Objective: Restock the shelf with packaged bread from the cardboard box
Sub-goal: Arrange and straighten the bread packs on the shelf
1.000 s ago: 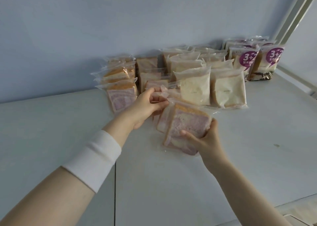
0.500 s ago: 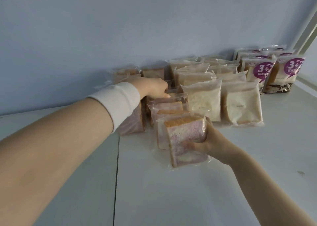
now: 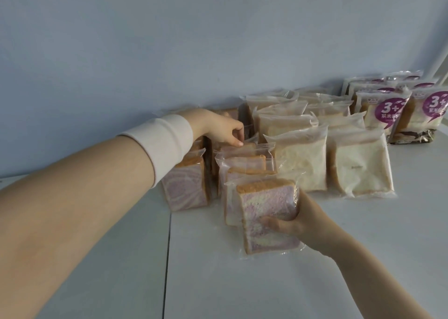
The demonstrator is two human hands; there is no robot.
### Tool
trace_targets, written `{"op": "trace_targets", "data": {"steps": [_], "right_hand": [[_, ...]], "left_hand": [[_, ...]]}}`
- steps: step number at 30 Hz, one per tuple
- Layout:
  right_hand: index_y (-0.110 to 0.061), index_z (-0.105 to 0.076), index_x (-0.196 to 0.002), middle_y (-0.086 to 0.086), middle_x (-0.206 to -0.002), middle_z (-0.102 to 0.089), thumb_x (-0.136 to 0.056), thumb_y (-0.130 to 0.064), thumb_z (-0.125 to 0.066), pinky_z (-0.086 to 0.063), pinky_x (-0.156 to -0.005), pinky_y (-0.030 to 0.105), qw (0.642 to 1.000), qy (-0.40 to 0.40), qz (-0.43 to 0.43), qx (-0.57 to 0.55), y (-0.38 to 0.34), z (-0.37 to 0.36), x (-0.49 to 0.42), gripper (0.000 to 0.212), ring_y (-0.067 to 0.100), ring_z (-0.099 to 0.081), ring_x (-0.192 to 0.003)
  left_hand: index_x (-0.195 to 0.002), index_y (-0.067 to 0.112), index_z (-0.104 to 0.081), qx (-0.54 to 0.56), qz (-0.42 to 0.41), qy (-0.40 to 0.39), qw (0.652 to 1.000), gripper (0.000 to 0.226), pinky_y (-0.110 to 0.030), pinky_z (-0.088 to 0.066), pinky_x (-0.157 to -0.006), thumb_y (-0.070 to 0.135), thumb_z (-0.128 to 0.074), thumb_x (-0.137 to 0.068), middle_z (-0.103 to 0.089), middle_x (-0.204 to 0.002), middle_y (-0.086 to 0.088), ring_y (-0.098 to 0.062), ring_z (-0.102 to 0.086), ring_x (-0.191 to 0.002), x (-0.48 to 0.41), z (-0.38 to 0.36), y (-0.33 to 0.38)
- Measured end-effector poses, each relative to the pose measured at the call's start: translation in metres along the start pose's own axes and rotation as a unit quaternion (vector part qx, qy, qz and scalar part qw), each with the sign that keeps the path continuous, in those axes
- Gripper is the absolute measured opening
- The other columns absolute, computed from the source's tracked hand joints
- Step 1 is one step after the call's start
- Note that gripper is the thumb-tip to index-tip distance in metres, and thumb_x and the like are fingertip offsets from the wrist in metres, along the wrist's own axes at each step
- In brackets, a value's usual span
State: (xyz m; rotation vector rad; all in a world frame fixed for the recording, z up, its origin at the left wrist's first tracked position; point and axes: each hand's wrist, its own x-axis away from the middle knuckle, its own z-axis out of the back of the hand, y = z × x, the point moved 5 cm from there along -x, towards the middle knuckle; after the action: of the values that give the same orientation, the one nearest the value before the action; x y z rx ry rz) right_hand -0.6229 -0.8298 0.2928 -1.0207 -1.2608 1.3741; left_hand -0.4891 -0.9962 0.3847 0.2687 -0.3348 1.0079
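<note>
1. A pale grey shelf point(image 3: 266, 282) fills the lower frame, with a dark seam running down at lower centre.
2. Purple-swirl bread packets point(image 3: 186, 187) stand at centre.
3. White bread packets point(image 3: 361, 170) stand in rows at centre right.
4. Purple-labelled packets point(image 3: 388, 115) stand at far right.

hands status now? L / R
Left hand: fingertips curled onto a purple swirl pack in the row; grip cannot be told.
Right hand: closed on the front swirl bread pack.

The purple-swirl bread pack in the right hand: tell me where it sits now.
The purple-swirl bread pack is low and centre in the head view, gripped by the right hand at the front of the purple-swirl row, left of the white bread packs.
</note>
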Motion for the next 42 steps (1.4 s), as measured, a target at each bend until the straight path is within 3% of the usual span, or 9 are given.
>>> {"op": "trace_targets", "data": {"steps": [4,9,23,28,31,33,36,39,42], "right_hand": [[-0.017,-0.05,-0.121,0.001,-0.106,-0.069,-0.065,-0.009,-0.081,-0.055,-0.078,0.026,1.0,-0.01,-0.008,-0.001,0.0,0.002,-0.004,0.065,0.011,-0.067,-0.099],[-0.014,-0.05,-0.121,0.009,-0.108,-0.068,-0.067,-0.002,-0.079,-0.056,-0.083,0.035,1.0,-0.006,-0.002,-0.016,-0.001,0.001,-0.007,0.062,0.018,-0.067,-0.1],[-0.017,-0.056,-0.107,0.004,-0.1,-0.069,-0.057,-0.007,-0.086,-0.055,-0.082,0.04,0.994,0.094,0.036,0.046,-0.006,-0.004,-0.05,0.06,0.02,-0.066,-0.096],[-0.031,-0.043,-0.092,-0.011,-0.093,-0.056,-0.056,-0.01,-0.087,-0.046,-0.065,0.009,0.983,0.15,0.059,0.086,-0.005,-0.015,-0.064,0.061,-0.005,-0.054,-0.083],[-0.035,-0.036,-0.086,-0.008,-0.082,-0.046,-0.058,-0.009,-0.086,-0.043,-0.06,0.014,0.969,0.218,0.086,0.079,0.0,-0.018,-0.061,0.063,0.006,-0.047,-0.073],[-0.032,-0.039,-0.107,-0.001,-0.102,-0.053,-0.062,-0.004,-0.082,-0.05,-0.079,0.024,0.961,0.252,0.105,0.05,0.004,-0.024,-0.053,0.068,0.016,-0.053,-0.093],[-0.008,-0.025,-0.139,0.009,-0.141,-0.038,-0.072,0.002,-0.073,-0.035,-0.109,0.042,0.961,0.243,0.123,0.053,0.007,-0.037,-0.048,0.083,0.021,-0.038,-0.131],[0.0,-0.01,-0.144,0.016,-0.151,-0.02,-0.076,-0.001,-0.07,-0.022,-0.116,0.047,0.961,0.227,0.141,0.072,0.005,-0.042,-0.049,0.091,0.025,-0.02,-0.142],[-0.002,-0.005,-0.146,0.014,-0.153,-0.016,-0.075,-0.023,-0.071,-0.019,-0.117,0.044,0.963,0.221,0.138,0.074,0.0,-0.044,-0.051,0.099,0.022,-0.017,-0.143]], "left_hand": [[-0.12,0.022,-0.048,0.026,-0.002,0.003,1.0,0.036,-0.023,-0.038,-0.07,0.043,-0.051,-0.091,-0.047,-0.115,0.001,-0.01,-0.049,-0.081,-0.006,-0.002,0.0],[-0.12,0.023,-0.044,0.053,-0.001,0.06,0.997,0.048,-0.034,-0.039,-0.096,0.046,-0.063,-0.082,-0.045,-0.116,0.003,-0.018,-0.044,-0.109,-0.011,0.002,-0.012],[-0.122,0.022,-0.057,0.114,-0.074,0.274,0.952,0.05,-0.031,-0.041,-0.092,0.029,-0.074,-0.075,-0.052,-0.115,-0.003,-0.02,-0.05,-0.107,-0.002,0.023,-0.031],[-0.134,0.021,-0.046,0.127,-0.055,0.246,0.959,0.053,-0.026,-0.032,-0.099,0.029,-0.064,-0.085,-0.046,-0.134,-0.006,-0.021,-0.044,-0.123,-0.002,0.023,-0.038],[-0.14,0.023,-0.038,0.152,-0.059,0.203,0.966,0.053,-0.029,-0.023,-0.109,0.041,-0.049,-0.092,-0.033,-0.15,-0.001,-0.018,-0.03,-0.137,0.01,0.022,-0.034],[-0.142,0.024,-0.035,0.166,-0.061,0.219,0.96,0.056,-0.03,-0.015,-0.113,0.048,-0.041,-0.092,-0.025,-0.154,0.001,-0.015,-0.02,-0.142,0.03,0.021,-0.033],[-0.137,0.022,-0.041,0.206,-0.039,0.404,0.891,0.057,-0.031,-0.015,-0.116,0.051,-0.048,-0.088,-0.035,-0.149,0.001,-0.012,-0.024,-0.14,0.086,0.012,-0.047],[-0.139,0.011,-0.034,0.326,0.029,0.64,0.695,0.067,-0.026,-0.021,-0.116,0.046,-0.053,-0.086,-0.035,-0.143,0.004,-0.007,-0.031,-0.136,0.158,-0.043,-0.07],[-0.145,0.007,-0.013,0.499,0.137,0.576,0.633,0.085,-0.039,-0.017,-0.118,0.045,-0.058,-0.085,-0.018,-0.153,-0.004,-0.015,-0.021,-0.142,0.161,-0.125,-0.073]]}}
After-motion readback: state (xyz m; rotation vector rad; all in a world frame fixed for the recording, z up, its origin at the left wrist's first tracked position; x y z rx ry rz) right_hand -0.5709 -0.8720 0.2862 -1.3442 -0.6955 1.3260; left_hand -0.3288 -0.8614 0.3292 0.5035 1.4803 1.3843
